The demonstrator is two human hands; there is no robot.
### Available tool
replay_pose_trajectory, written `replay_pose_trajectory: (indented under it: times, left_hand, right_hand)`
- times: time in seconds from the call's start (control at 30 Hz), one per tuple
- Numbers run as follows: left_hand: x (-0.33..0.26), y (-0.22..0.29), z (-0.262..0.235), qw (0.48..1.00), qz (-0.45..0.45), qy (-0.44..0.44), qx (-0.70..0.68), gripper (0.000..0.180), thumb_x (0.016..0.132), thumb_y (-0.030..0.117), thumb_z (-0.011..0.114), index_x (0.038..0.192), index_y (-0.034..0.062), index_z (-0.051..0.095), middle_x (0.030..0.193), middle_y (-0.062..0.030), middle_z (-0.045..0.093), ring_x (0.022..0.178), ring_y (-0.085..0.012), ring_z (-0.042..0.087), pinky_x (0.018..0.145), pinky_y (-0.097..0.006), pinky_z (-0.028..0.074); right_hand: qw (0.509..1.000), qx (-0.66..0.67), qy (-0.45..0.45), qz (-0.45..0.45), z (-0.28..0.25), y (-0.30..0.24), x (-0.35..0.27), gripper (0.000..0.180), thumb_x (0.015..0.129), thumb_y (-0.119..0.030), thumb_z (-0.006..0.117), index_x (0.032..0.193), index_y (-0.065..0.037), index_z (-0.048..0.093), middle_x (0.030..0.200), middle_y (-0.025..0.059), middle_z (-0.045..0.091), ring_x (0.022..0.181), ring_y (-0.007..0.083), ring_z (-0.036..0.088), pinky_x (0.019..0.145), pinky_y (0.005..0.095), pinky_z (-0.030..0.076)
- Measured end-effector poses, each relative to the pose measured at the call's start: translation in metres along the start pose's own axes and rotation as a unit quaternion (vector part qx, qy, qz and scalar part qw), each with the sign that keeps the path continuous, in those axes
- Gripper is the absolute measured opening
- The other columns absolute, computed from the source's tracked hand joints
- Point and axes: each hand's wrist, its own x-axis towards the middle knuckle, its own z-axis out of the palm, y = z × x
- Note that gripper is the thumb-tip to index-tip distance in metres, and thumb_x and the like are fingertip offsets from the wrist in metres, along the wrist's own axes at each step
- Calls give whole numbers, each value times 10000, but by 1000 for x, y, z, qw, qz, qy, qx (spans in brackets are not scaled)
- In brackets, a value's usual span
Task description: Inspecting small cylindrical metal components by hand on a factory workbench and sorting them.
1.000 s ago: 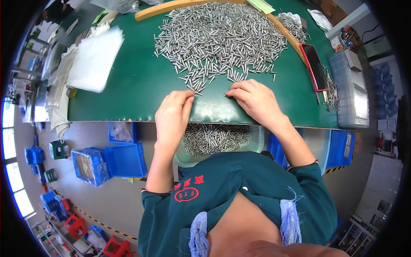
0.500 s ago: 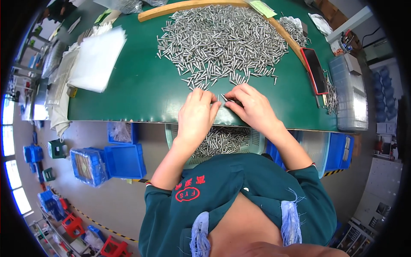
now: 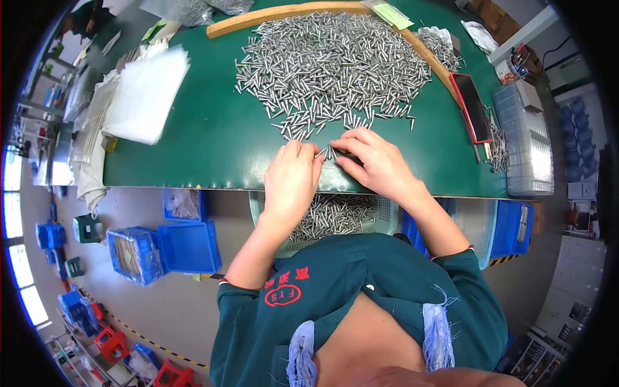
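Observation:
Several small silver metal pins [image 3: 329, 153] stand fanned out between my two hands at the near side of the green table. My left hand [image 3: 288, 179] is closed, its thumb and fingertips pinched at the left side of these pins. From the right, my right hand [image 3: 377, 162] is also closed, thumb and forefinger on the pins, with part of them hidden under its fingers. Just beyond my fingertips lies a wide heap of the same kind of metal pins [image 3: 332, 64], spread over the green table [image 3: 213, 142].
Wooden strips [image 3: 284, 11] border the heap. A red-edged phone-like device [image 3: 472, 108] and a clear plastic case [image 3: 525, 142] lie to the right. White sheets [image 3: 145, 97] are stacked left. Below the table edge, a pale green basket [image 3: 387, 216] holds more pins.
Both hands stay close together at nearly the same spot. More pins now show gathered between my fingertips, and the right fingers have shifted slightly left.

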Motion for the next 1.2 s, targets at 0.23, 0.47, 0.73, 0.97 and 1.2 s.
replay_pose_trajectory:
  times: [0.23,0.47,0.73,0.97,1.2]
  left_hand:
    - [-8,5,-3,1000,7,-20,-3,177,815,147,678,964,70,618,912,-81,574,875,-267,590,731,-389,490]
    - [-17,4,-6,999,10,-35,-17,162,820,137,666,955,65,613,904,-97,543,872,-277,575,732,-400,499]
    - [-36,0,-16,919,-95,-158,-349,142,894,115,626,1005,32,658,856,-48,635,694,-134,588,634,-271,478]
    - [-57,-7,13,720,-190,-344,-572,217,960,159,549,1098,14,633,923,-37,668,770,-68,589,682,-219,495]
    - [-58,-10,23,594,-269,-331,-682,392,994,196,484,1297,-53,495,1167,-162,630,1022,-197,638,849,-300,526]
  right_hand:
    - [999,3,-40,-5,5,-3,-1,295,793,-200,719,1059,-93,646,1020,44,582,931,237,598,755,349,507]
    - [999,-11,11,-49,3,-6,1,301,760,-213,746,1023,-96,658,1010,27,589,928,222,594,745,342,507]
    - [992,-74,50,-85,12,-2,0,217,740,-236,750,920,-133,687,919,-4,604,823,191,590,685,319,504]
    - [992,-71,45,-94,10,-4,0,188,758,-230,739,916,-144,686,918,-9,606,820,181,587,670,313,500]
    - [991,-103,40,-72,5,-4,-14,158,775,-209,722,911,-140,681,918,-21,618,799,175,588,656,309,503]
